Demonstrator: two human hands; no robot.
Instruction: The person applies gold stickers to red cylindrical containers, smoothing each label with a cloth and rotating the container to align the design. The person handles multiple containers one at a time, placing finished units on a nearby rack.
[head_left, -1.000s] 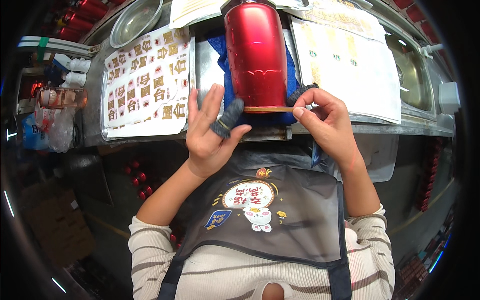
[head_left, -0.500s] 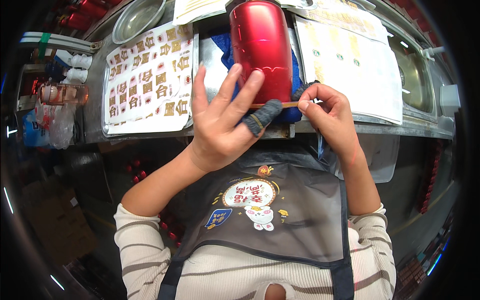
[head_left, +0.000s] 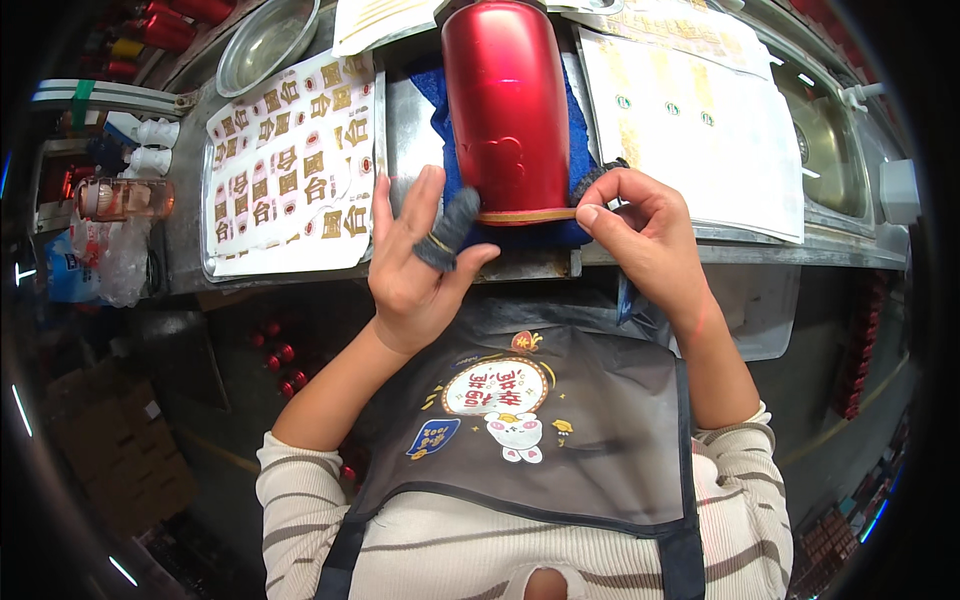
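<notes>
A glossy red bottle-shaped vessel (head_left: 510, 110) with a small raised pattern lies on a blue cloth (head_left: 578, 120), its near end toward me. Along that end runs a thin gold-brown strip (head_left: 530, 216). My right hand (head_left: 648, 240) pinches the strip's right end between thumb and index finger. A dark knitted finger cover on this hand shows beside the vessel. My left hand (head_left: 410, 275) is just left of the vessel's near end, fingers spread, holding nothing. It wears a dark grey finger cover (head_left: 450, 232); whether that finger touches the vessel I cannot tell.
Left of the vessel lies a sheet of gold character stickers (head_left: 290, 170), with a metal bowl (head_left: 268, 45) behind it. White sheets with gold and green marks (head_left: 690, 150) lie to the right, beside a sink (head_left: 835, 150). The bench's front edge runs just before my hands.
My left hand has come off the vessel's near end, moving left and turning. More of the strip now shows. My right hand keeps its pinch, shifted slightly left in view with the vessel.
</notes>
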